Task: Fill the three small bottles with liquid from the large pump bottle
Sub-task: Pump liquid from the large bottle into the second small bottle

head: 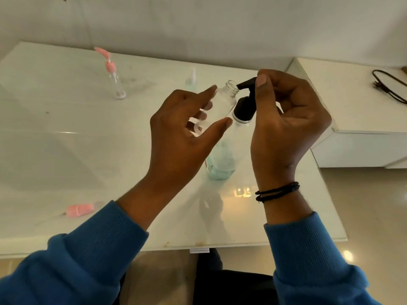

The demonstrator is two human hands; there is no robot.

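Left hand gripping small bottle, apparently empty

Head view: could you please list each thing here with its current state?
Left hand: holds clear bottle, tilted.
Clear bottle: uncapped, looks empty, mouth at nozzle.
Right hand: fingers on pump head.
Pump bottle: upright, capped, blue liquid low.
Pink-pump bottle: upright, capped, empty.
Pink cap: lying on table.

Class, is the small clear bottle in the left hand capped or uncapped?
Uncapped: the small clear plastic bottle shows a bare threaded neck, tilted toward the black pump nozzle.
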